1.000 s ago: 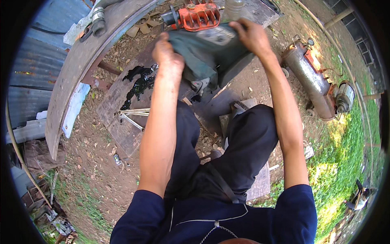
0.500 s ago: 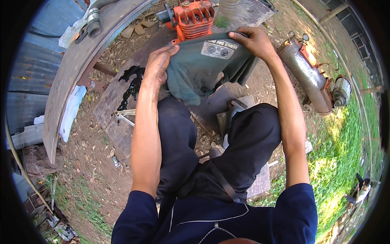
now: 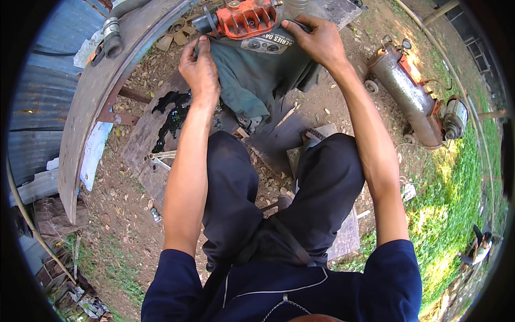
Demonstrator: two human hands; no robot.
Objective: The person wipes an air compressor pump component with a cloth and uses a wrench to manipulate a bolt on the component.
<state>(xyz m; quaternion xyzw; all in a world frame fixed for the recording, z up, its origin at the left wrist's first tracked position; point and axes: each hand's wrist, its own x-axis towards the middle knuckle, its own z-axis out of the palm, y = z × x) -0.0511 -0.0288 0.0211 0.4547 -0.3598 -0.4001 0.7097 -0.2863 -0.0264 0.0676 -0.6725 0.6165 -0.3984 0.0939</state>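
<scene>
A dark green printed cloth [image 3: 241,78], seemingly an old shirt, is stretched between my two hands. My left hand [image 3: 201,70] pinches its left edge, close to the dark shaft of the orange finned compressor pump [image 3: 247,22]. On the other side my right hand [image 3: 317,40] grips the upper right edge between thumb and fingers. The cloth's upper edge lies against the near side of the pump and hides its lower part. Its lower folds hang in front of my knees, over a partly covered metal piece.
Black oil [image 3: 173,121] is spilled on the board at left, with wrenches [image 3: 160,160] beside it. A clear plastic container [image 3: 296,7] stands behind my right hand. A metal air tank [image 3: 405,94] lies at right. A curved wooden bench [image 3: 91,99] edges the left; a person [image 3: 476,249] is far right.
Both hands have moved away from me and to the left, carrying the cloth up against the pump. The pump's lower fins are now covered.
</scene>
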